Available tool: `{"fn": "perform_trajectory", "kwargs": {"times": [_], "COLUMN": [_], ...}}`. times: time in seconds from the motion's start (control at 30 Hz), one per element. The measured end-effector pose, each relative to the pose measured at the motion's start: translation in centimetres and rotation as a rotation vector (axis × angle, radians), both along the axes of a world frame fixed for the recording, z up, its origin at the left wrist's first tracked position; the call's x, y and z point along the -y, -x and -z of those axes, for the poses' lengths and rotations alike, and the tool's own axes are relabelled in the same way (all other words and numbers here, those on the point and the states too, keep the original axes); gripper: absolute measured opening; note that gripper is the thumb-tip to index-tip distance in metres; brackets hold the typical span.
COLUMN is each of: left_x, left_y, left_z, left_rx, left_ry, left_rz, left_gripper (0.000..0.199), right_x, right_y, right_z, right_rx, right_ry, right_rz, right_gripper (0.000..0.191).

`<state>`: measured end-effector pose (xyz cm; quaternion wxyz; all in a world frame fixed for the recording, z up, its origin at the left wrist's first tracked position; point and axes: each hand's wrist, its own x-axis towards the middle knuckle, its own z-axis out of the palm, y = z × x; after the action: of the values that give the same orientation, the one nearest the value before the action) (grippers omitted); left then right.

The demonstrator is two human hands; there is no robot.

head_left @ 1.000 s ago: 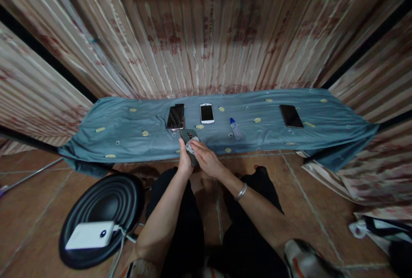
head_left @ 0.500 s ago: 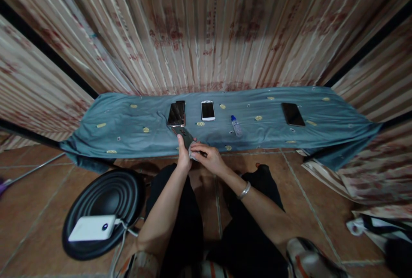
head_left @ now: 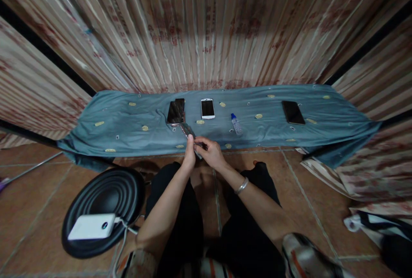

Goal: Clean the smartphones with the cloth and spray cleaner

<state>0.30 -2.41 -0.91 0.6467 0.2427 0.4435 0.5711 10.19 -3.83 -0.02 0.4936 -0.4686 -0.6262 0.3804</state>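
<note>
The left hand (head_left: 189,153) curls its fingers round the phone (head_left: 186,129) — probably light, stiff, slippery, best held by its sides — over the counter (head_left: 157,143); what the right hand's (head_left: 212,153) bent fingers hold, I cannot tell.

The bare left hand (head_left: 189,154) partly hides a slim dark phone (head_left: 186,130); the frame's edge crops a thin silvery rod (head_left: 35,167).

The left forearm (head_left: 167,200) and the right forearm (head_left: 257,205) slant inward to the near edge of the bench (head_left: 125,127), where the left hand (head_left: 189,154) and the right hand (head_left: 212,154) come together. The left hand grips with its thumb (head_left: 190,140) pointing toward the bench; the right hand's fingers (head_left: 202,141) bend inward close beside that thumb.
</note>
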Motion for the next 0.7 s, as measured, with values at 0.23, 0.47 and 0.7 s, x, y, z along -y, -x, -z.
{"fn": "perform_trajectory", "kwargs": {"times": [0.23,0.47,0.7], "left_x": [0.0,-0.1,-0.2], "left_y": [0.5,0.7,0.7], "left_z": [-2.3,-3.4,-3.7], "left_rx": [0.104,0.096,0.156], "left_ry": [0.141,0.225,0.224], "left_rz": [-0.073,-0.121,-0.117], "left_gripper": [0.058,0.069,0.073], "right_x": [1.1,1.7,1.4], "right_y": [-1.0,-1.6,-2.0], "right_z": [-0.7,-1.1,-1.4], "right_rx": [0.075,0.165,0.234], "right_ry": [-0.024,-0.102,-0.156], "right_rz": [-0.145,-0.214,-0.229], "right_gripper": [0.018,0.018,0.020]}}
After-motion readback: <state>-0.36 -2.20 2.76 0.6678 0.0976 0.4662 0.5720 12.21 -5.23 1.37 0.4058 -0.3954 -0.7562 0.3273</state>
